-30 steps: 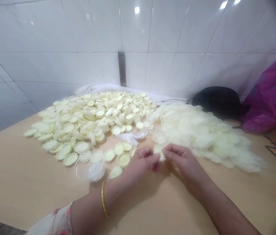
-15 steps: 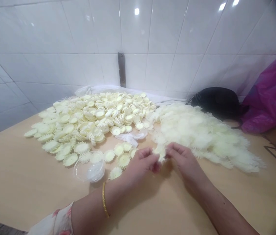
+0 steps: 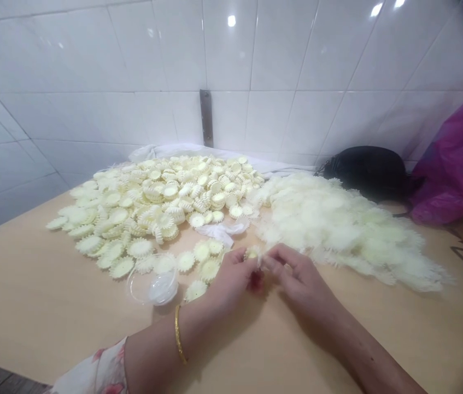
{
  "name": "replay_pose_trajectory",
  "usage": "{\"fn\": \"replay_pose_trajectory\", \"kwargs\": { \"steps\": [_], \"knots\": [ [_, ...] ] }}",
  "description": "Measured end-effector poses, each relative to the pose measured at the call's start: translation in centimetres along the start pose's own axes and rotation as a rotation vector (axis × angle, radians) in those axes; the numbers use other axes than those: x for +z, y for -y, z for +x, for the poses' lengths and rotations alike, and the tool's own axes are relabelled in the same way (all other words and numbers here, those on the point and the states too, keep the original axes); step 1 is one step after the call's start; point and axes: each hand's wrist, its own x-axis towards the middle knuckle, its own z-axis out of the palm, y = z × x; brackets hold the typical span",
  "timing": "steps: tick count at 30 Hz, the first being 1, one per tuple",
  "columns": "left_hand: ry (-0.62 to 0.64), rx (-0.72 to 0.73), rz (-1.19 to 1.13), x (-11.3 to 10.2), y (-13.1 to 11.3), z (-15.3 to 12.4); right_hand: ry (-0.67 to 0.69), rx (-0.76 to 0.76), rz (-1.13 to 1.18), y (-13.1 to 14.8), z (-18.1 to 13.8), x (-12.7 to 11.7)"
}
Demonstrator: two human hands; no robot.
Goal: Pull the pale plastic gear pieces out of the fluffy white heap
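My left hand point(image 3: 233, 279) is closed, its thumb and fingers pinching a small pale yellow scalloped disc point(image 3: 251, 254). From the other side my right hand point(image 3: 299, 276) meets it, fingertips pinched at the disc's edge. A thin whitish bit shows between the two hands, partly hidden by the fingers. Left of my left hand lie several loose scalloped discs point(image 3: 194, 290) and a small clear tub point(image 3: 163, 288) with white stuff in it. A heap of thin, frilly pale yellow pieces point(image 3: 329, 224) spreads just beyond my right hand.
A large pile of scalloped discs point(image 3: 165, 189) covers the table's point(image 3: 34, 295) back left. Near its front lies a crumpled white scrap point(image 3: 220, 233). A black bag point(image 3: 368, 169) and a pink plastic bag point(image 3: 450, 164) stand at the right, before a tiled wall point(image 3: 133, 49).
Both hands have shifted slightly left. The held piece has turned, and a round disc now shows by my left fingertips. My right fingers have come closer to my left.
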Motion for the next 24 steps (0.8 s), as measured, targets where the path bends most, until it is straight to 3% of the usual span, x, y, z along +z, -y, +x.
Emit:
{"fn": "replay_pose_trajectory", "kwargs": {
  "steps": [4,6,10,12,19,24],
  "knots": [
    [0.078,0.139,0.088,-0.6,0.2,0.0,-0.012,0.133,0.072,-0.1,0.1,0.0],
    [0.124,0.196,0.204,-0.8,0.1,0.0,0.044,0.188,0.209,0.0,0.1,0.1],
    [0.154,0.196,0.274,-0.9,-0.1,-0.1,0.197,0.152,0.600,0.0,0.2,0.0],
    [0.158,0.158,0.261,-1.0,0.0,0.0,0.206,0.112,0.641,-0.4,0.4,-0.2],
    [0.170,0.198,0.327,-1.6,0.5,0.5,-0.137,0.095,0.186,-1.5,0.7,-0.8],
    [0.140,0.265,0.329,-1.5,0.3,0.2,-0.334,-0.003,-0.169,-1.5,1.0,-1.1]
  ]
}}
